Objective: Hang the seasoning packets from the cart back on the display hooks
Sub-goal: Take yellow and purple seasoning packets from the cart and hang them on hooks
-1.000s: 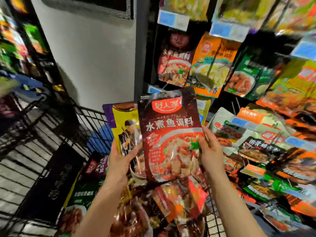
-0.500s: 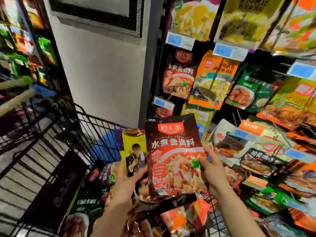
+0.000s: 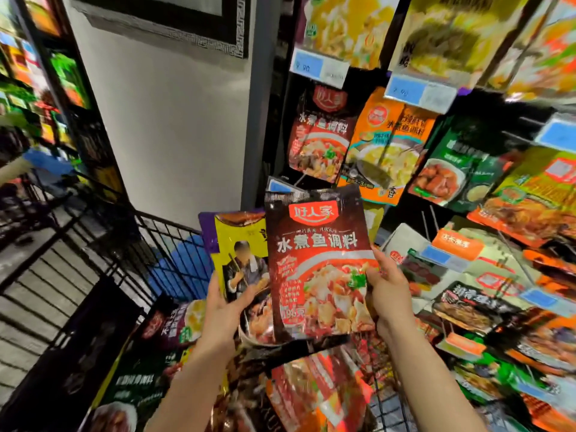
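1. Nearest you, the cart (image 3: 174, 241) holds a loose heap of seasoning packets (image 3: 314, 391) against its right-hand edge. They overlap and lie at angles, so expect them to slide over one another when you lift one.

2. Your left hand (image 3: 223, 310) grips a yellow-and-purple packet (image 3: 240, 244) by its lower left edge, fingers behind and thumb curled over the front. It stands upright above the cart, partly tucked behind the red one.

3. Your right hand (image 3: 389, 294) pinches the dark red fish-seasoning packet (image 3: 314, 263) at its right edge about halfway up, thumb on the front. The packet is upright, facing you, just in front of the display.

4. Judge this pouch as a soft, glossy film bag with some weight low down. It will flex and may slip under a light pinch, and a one-sided grip lets the top flop.

5. Take hold near the flat sealed top strip, where the film is stiffest. The hang hole should be there, though no hole can be made out here.

6. Farther off, a matching red packet (image 3: 321, 135) hangs at the left edge of the display rack (image 3: 271, 98), under a blue price tag (image 3: 318, 68). That looks like the likely home for yours.

7. An orange packet (image 3: 389, 141) hangs just beside it, so keep the pouch square to avoid snagging.
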Tool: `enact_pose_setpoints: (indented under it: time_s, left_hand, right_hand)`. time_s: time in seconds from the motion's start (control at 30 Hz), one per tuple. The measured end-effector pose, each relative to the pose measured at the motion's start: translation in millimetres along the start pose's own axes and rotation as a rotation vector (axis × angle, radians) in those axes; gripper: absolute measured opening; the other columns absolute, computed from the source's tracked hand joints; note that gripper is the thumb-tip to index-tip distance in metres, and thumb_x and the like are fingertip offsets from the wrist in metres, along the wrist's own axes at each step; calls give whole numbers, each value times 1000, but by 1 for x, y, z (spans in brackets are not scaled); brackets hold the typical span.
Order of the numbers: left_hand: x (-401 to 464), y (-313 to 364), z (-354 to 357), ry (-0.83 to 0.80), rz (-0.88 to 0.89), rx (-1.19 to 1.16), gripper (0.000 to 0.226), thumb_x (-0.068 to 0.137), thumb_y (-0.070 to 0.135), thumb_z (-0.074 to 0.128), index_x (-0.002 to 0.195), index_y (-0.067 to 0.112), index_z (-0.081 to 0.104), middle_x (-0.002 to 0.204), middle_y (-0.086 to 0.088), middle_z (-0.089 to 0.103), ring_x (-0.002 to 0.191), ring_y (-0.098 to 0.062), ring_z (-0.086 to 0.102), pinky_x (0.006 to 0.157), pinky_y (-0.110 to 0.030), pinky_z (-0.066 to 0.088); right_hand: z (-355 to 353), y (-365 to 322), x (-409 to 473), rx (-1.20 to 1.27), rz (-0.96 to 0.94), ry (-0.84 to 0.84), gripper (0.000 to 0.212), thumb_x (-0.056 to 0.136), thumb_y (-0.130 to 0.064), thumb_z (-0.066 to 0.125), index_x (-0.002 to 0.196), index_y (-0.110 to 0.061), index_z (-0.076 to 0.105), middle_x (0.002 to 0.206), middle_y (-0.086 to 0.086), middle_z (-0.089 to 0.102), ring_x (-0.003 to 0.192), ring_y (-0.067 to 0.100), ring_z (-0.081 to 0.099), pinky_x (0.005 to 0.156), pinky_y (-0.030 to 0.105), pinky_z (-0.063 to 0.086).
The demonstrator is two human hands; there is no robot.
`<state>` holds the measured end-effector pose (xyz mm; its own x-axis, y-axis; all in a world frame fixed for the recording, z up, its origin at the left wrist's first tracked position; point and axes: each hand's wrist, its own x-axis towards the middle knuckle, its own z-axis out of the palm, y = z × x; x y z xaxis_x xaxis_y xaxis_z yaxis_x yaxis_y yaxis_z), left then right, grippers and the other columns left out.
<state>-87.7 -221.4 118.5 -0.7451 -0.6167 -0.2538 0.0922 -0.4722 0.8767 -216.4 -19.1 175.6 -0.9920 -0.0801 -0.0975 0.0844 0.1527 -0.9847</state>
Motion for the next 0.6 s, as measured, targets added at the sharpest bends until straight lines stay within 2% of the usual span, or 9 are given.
enact_pose_setpoints:
  time_s: [0.07, 0.13, 0.17, 0.23, 0.3, 0.37, 0.5, 0.57, 0.6]
  left_hand:
    - [12, 23, 18, -6, 96, -27, 72, 83, 15, 75, 144, 34, 42, 145, 6, 50, 132, -20, 49, 108, -52, 41]
    - [22, 47, 36, 7, 171, -50, 58, 80, 9, 75, 125, 39, 54, 125, 12, 63, 116, -17, 61, 101, -50, 49]
    - [29, 56, 43, 18, 188, -72, 59, 77, 11, 79, 123, 39, 56, 123, 10, 65, 114, -19, 63, 99, -52, 50]
    - [42, 71, 53, 49, 201, -113, 72, 71, 18, 85, 132, 37, 52, 131, 4, 63, 118, -25, 62, 98, -58, 48]
    - [54, 78, 58, 93, 220, -124, 76, 76, 16, 81, 140, 36, 45, 137, 3, 59, 123, -27, 58, 102, -59, 45]
    - [65, 83, 62, 125, 250, -117, 75, 83, 12, 77, 145, 34, 40, 141, 3, 55, 126, -25, 55, 104, -58, 44]
    - [76, 86, 68, 143, 259, -143, 85, 84, 15, 77, 151, 39, 30, 155, 3, 39, 137, -23, 45, 108, -58, 40]
    - [76, 85, 72, 150, 258, -136, 86, 83, 14, 77, 151, 38, 29, 156, 2, 37, 139, -23, 42, 110, -57, 38]
    - [75, 86, 74, 149, 273, -124, 85, 84, 13, 76, 152, 35, 29, 155, 2, 39, 138, -22, 43, 111, -56, 38]
  right_hand:
    - [9, -29, 18, 69, -65, 7, 35, 102, -6, 44, 115, -34, 61, 135, 7, 58, 121, 26, 58, 99, 49, 50]
    - [19, -53, 35, 145, -126, -21, 36, 102, -5, 44, 121, -31, 59, 132, 8, 60, 112, 23, 61, 84, 38, 54]
    - [24, -65, 43, 171, -150, -20, 36, 102, -5, 43, 125, -30, 56, 131, 6, 59, 108, 20, 61, 78, 31, 52]
    - [32, -83, 56, 206, -181, -8, 38, 102, -4, 42, 128, -29, 54, 126, 1, 59, 105, 16, 60, 76, 26, 51]
    - [43, -97, 69, 230, -200, 5, 39, 101, -3, 43, 114, -36, 60, 125, 2, 62, 103, 17, 62, 82, 35, 54]
    - [53, -104, 80, 253, -208, 7, 42, 100, -2, 43, 100, -40, 59, 122, 6, 65, 99, 18, 64, 77, 34, 54]
    - [64, -107, 100, 316, -201, -30, 36, 101, -2, 41, 110, -31, 59, 114, 4, 67, 92, 13, 68, 63, 23, 54]
    - [68, -108, 110, 325, -207, -35, 34, 101, -2, 41, 117, -26, 60, 120, 6, 66, 98, 17, 68, 67, 27, 56]
    - [70, -109, 115, 324, -214, -40, 35, 100, -3, 42, 122, -23, 60, 126, 8, 64, 106, 21, 67, 75, 31, 57]
